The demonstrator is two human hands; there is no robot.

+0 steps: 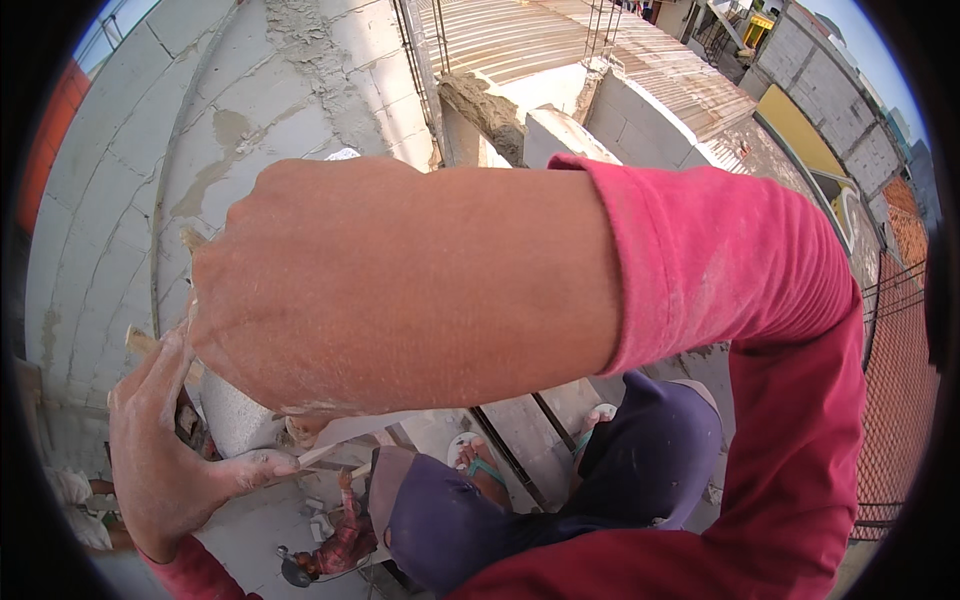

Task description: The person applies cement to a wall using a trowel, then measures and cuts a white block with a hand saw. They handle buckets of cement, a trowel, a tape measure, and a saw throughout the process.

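Observation:
My right hand (pixel 320 285) fills the middle of the view, back of the hand up, with its fingers curled down and mostly hidden. What it holds cannot be made out. Just below and left of it, my left hand (pixel 165 440) curves around a light grey, speckled block (pixel 238 415), thumb along the near side and fingers on the far side. The two hands meet or overlap at the fingertips. Most of the block lies hidden under my right hand. A piece of pale wood (pixel 140 341) pokes out beside my left fingers.
A wall of pale blocks (pixel 110 200) with smeared mortar rises ahead and left. Upright steel bars (pixel 425 80) stand at the top, before a corrugated roof (pixel 530 40). Underfoot are planks (pixel 510 440). Far below, a person in a checked shirt (pixel 340 545) works.

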